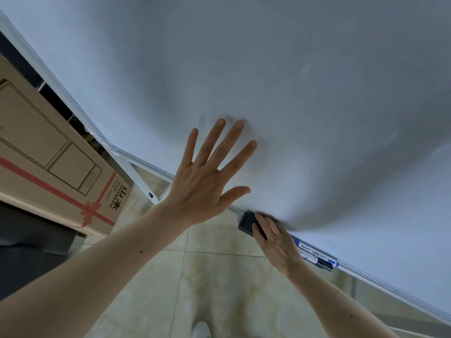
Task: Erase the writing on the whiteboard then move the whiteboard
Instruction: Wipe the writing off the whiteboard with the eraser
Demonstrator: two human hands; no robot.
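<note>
Beside the "SHANBEN" box (56, 167), left hand (202, 184) splayed on whiteboard (268, 69); right hand (275, 242) grips eraser (247, 223).

Left hand (202, 186) spread flat on whiteboard (268, 69); right hand (277, 242) grips eraser (249, 223).

The beige tiled floor (219, 276) is being stood on by the whiteboard's white stand leg (136, 176) and a cardboard box (48, 162).

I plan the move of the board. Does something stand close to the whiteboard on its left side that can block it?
Yes. A large cardboard box stands on the floor just past the whiteboard frame's lower left corner.
</note>
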